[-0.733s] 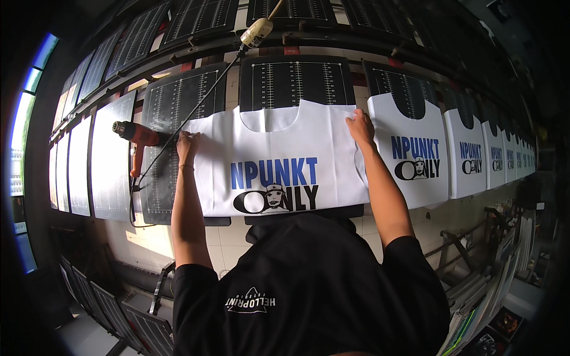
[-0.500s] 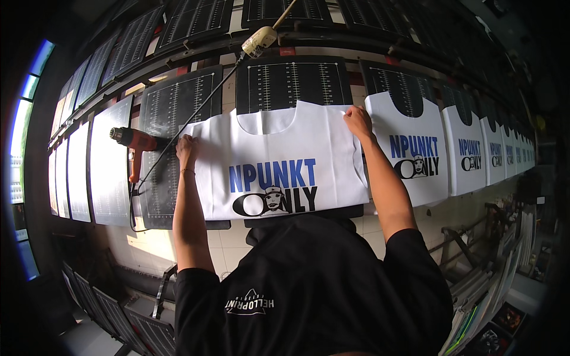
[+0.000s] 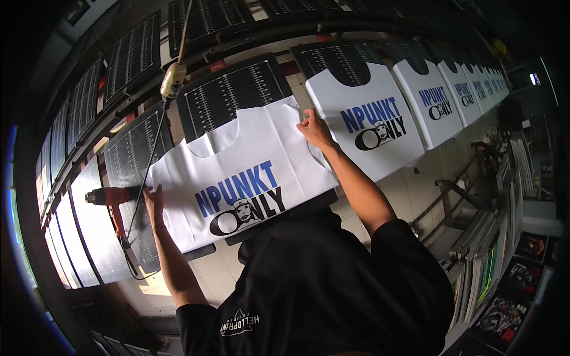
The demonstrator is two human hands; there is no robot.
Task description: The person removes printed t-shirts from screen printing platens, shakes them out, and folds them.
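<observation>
A white T-shirt [image 3: 178, 196] with a blue-and-black lettered print and a drawn face is spread in front of me. It lies over a dark platen [image 3: 231, 92] marked with white scale lines, and its neckline faces away from me. At the shirt's left shoulder edge is my left hand [image 3: 154, 204], its fingers parted and touching the fabric. My right hand [image 3: 317, 130] is by the right shoulder corner, with thumb and fingers apart beside the cloth. Just left of my left hand, an orange-and-black heat gun [image 3: 116, 202] rests on the neighbouring platen [image 3: 142, 133].
A black cable [image 3: 155, 139] hangs from a cream-coloured connector [image 3: 173, 82] and crosses near the shirt's left side. To the right, a printed white shirt [image 3: 380, 151] lies on its platen, with several more in a row beyond. Framed screens [image 3: 475, 267] stand at the lower right.
My view has turned, so the shirt and platens now appear tilted and further left. The fingers of both hands, curled on the shirt's shoulder edges before, have loosened and parted.
</observation>
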